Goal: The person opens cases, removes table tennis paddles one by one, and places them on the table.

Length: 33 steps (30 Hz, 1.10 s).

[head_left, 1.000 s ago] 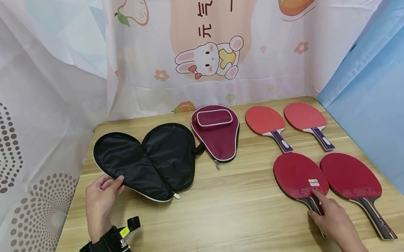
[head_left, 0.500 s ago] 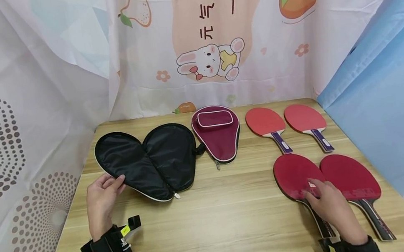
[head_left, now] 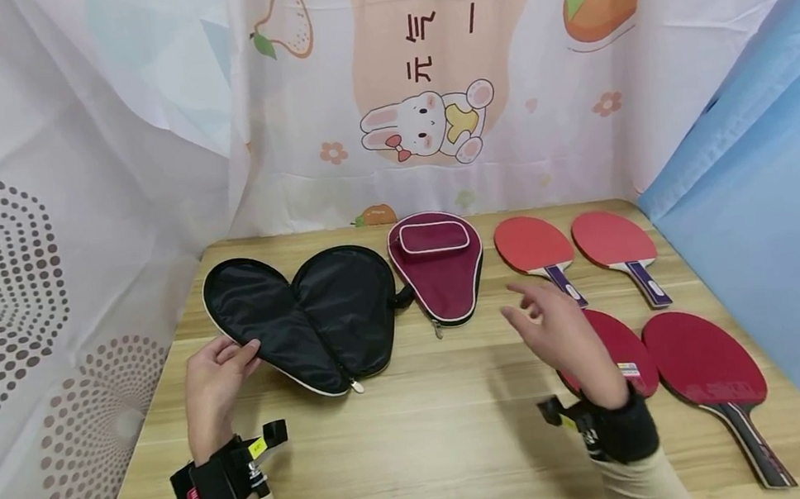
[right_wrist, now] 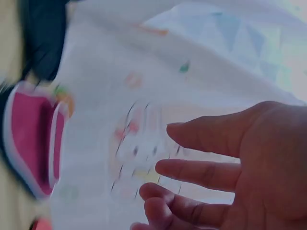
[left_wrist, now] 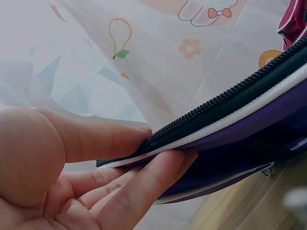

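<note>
An unzipped paddle case [head_left: 348, 314] lies spread on the left of the table, its black lining showing. My left hand [head_left: 218, 384] pinches its left flap by the edge; the left wrist view shows thumb and fingers on the zipper edge [left_wrist: 225, 98], with purple outer cloth below. My right hand [head_left: 563, 333] hangs in the air with parted fingers and nothing in them. Beneath it, a dark red table tennis paddle [head_left: 626, 351] is partly hidden by the hand and forearm. A maroon paddle case [head_left: 441, 278], zipped, lies between the black-lined case and the paddles.
Another dark red paddle [head_left: 709, 357] lies at the right. Two lighter red paddles [head_left: 534, 241] with purple handles, one beside the other [head_left: 612, 238], are behind. A printed curtain [head_left: 316, 176] hangs along the table's back edge, blue cloth [head_left: 758, 239] on the right.
My right hand has left the near dark red paddle, rising and moving left and away from me. My left hand keeps its pinch on the case flap.
</note>
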Motion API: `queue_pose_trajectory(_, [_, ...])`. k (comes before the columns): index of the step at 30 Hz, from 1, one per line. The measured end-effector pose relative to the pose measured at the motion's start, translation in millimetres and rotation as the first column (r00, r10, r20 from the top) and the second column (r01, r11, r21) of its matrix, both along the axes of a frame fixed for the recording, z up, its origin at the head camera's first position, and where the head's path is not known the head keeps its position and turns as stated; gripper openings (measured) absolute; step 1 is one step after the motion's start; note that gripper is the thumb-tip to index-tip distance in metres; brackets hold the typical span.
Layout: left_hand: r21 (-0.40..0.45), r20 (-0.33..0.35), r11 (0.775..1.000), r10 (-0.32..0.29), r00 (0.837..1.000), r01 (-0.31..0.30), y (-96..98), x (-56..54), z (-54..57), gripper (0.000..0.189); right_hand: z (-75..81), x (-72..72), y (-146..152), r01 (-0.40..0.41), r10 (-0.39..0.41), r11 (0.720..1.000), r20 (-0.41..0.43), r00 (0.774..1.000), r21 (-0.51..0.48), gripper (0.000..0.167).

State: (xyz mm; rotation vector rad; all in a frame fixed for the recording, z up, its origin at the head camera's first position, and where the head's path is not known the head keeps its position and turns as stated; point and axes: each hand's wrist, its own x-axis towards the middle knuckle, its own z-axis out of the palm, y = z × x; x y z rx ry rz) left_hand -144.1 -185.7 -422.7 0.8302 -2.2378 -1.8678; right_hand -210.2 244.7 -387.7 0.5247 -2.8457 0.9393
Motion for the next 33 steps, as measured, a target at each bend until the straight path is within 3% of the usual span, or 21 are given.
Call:
queue_pose_trajectory(6, [-0.013, 0.005, 1.0, -0.026, 1.0, 0.026, 7.7, -5.1, -1.4, 0.033, 4.5, -14.2, -53.3, -0.139, 0.136, 0.981, -0.027, 0.99, -0.138, 0.038])
queue_pose_trajectory(14, [-0.014, 0.009, 0.998, -0.068, 0.998, 0.068, 17.0, -12.7, -5.1, 0.031, -15.9, -17.6, -105.7, -0.295, 0.291, 0.929, -0.054, 0.955, -0.225, 0.032])
queue_pose_trajectory(20, [-0.011, 0.029, 0.998, -0.061, 0.998, 0.062, 16.9, -12.3, -5.5, 0.033, -27.6, -19.0, -123.0, -0.341, 0.348, 0.914, -0.005, 0.937, -0.219, 0.031])
queue_pose_trajectory(27, [-0.065, 0.027, 0.997, -0.039, 0.999, 0.041, 10.9, -13.8, 5.0, 0.024, -29.4, -22.3, -138.5, -0.381, 0.386, 0.902, -0.014, 0.922, -0.204, 0.028])
queue_pose_trajectory(33, [-0.077, 0.018, 0.997, -0.027, 0.999, 0.029, 12.2, -16.7, 16.3, 0.043, -30.5, -26.7, -147.4, -0.402, 0.409, 0.893, -0.007, 0.913, -0.202, 0.027])
